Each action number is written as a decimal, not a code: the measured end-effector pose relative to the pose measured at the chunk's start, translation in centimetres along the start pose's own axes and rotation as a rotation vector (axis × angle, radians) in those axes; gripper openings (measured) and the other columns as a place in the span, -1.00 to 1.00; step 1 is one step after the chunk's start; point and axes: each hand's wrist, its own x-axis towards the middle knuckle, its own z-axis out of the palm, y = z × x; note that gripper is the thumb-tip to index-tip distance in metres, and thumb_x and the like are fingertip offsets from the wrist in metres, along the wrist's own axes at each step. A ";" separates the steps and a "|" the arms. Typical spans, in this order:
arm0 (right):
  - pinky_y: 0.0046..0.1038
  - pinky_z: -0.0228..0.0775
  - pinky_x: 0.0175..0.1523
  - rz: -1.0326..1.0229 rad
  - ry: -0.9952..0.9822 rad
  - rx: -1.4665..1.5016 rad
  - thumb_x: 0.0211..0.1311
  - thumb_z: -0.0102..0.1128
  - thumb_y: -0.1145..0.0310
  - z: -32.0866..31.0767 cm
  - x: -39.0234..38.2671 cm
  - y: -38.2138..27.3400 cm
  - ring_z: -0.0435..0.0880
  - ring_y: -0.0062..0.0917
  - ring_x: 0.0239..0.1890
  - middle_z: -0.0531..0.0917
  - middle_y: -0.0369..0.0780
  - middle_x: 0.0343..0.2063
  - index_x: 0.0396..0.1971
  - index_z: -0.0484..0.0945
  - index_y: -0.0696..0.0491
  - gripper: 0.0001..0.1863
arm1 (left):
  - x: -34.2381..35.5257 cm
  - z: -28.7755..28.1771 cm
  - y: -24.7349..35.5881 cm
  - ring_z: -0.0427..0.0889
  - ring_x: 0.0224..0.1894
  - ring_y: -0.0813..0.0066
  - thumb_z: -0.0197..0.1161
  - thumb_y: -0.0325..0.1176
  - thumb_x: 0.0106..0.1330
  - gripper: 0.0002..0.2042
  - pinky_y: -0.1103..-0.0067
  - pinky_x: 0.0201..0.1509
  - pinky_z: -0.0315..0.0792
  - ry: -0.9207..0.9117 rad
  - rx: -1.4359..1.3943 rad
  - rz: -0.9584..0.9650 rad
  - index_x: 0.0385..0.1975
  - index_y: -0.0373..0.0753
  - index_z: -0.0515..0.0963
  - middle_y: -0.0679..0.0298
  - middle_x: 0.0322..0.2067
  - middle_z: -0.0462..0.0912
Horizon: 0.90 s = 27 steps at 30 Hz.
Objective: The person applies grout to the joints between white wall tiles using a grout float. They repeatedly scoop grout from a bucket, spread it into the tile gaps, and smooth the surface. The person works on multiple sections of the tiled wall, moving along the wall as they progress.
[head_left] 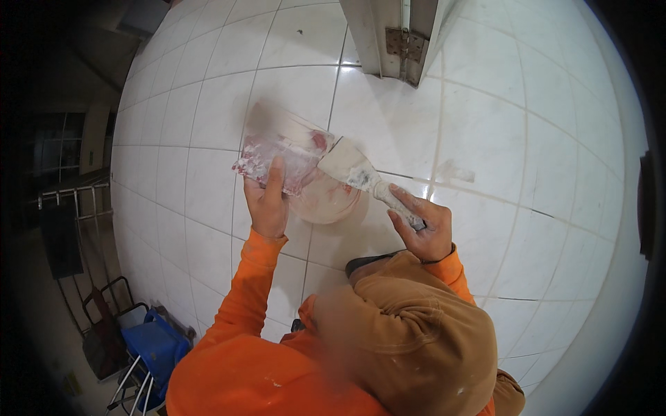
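Note:
My left hand (267, 201) grips a flat pinkish piece (291, 163) smeared with white paste and red patches; its upper part is blurred, so I cannot tell exactly what it is. My right hand (423, 222) holds a paste-crusted putty knife (361, 173) by the handle, its broad blade at the right edge of the pinkish piece. Beneath both, a round pale container (322, 208) with reddish smears is partly hidden; I cannot tell whether it rests on the floor.
White tiled floor (194, 118) surrounds me, with a metal door frame (399, 41) at the top. Along the left stand metal racks (76, 201) and folding chairs, one blue (152, 347). A pale wall curves along the right.

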 end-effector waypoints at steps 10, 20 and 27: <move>-0.45 0.40 -0.48 -0.060 0.106 0.033 0.09 0.46 0.42 0.8 -0.1 -0.7 0.52 -0.40 -0.66 0.58 -0.19 -0.63 0.09 0.69 0.00 -0.52 | -0.4 0.7 0.5 0.51 0.06 0.55 0.19 -0.38 0.50 -0.65 0.58 0.18 0.39 -0.001 0.206 0.078 0.19 -0.38 0.40 0.25 0.05 0.57; -0.49 0.48 -0.43 -0.011 0.156 0.031 0.09 0.44 0.48 -0.2 0.2 -3.9 0.61 -0.42 -0.62 0.66 -0.16 -0.57 0.09 0.68 0.04 -0.52 | -3.4 4.8 3.4 0.57 0.01 0.52 0.15 -0.47 0.47 -0.67 0.59 0.12 0.46 -0.242 0.410 0.074 0.17 -0.44 0.41 0.19 0.03 0.61; -0.53 0.54 -0.33 0.026 0.235 0.159 0.06 0.43 0.50 -2.1 -0.1 -5.6 0.67 -0.41 -0.55 0.75 -0.10 -0.41 0.03 0.70 0.12 -0.56 | -4.0 1.0 2.8 0.56 0.06 0.52 0.18 -0.49 0.45 -0.64 0.56 0.18 0.44 -0.110 0.301 -0.057 0.20 -0.43 0.40 0.21 0.06 0.60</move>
